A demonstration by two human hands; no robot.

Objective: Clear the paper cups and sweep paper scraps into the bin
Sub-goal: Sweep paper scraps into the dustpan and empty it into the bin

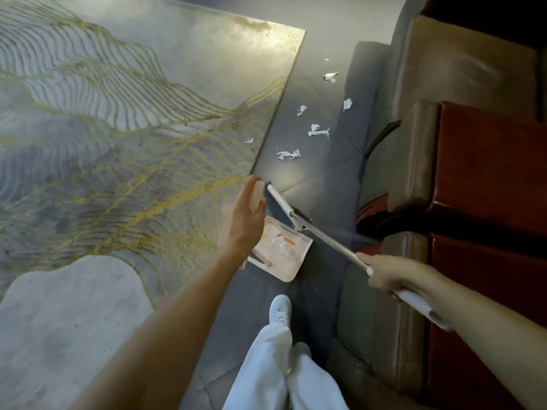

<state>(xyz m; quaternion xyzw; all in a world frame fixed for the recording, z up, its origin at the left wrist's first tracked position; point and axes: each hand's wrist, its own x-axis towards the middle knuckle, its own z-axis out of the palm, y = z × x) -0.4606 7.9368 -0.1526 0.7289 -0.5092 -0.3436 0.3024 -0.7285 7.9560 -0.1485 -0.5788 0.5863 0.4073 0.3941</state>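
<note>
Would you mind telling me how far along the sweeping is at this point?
Partly done: a few scraps already lie in the dustpan. In hand: the left hand holds the dustpan's handle, the right hand the broom. Left: several paper scraps on the tiled floor and one on the rug's edge. No cups or bin in view.

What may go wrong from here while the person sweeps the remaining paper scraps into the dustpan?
1. The dustpan, held by the left hand, already carries scraps; tipping it may spill them.
2. One scrap lies on the rug, where the broom in the right hand could miss it.
3. The scrap beside the sofa may get pushed against the sofa.
</note>
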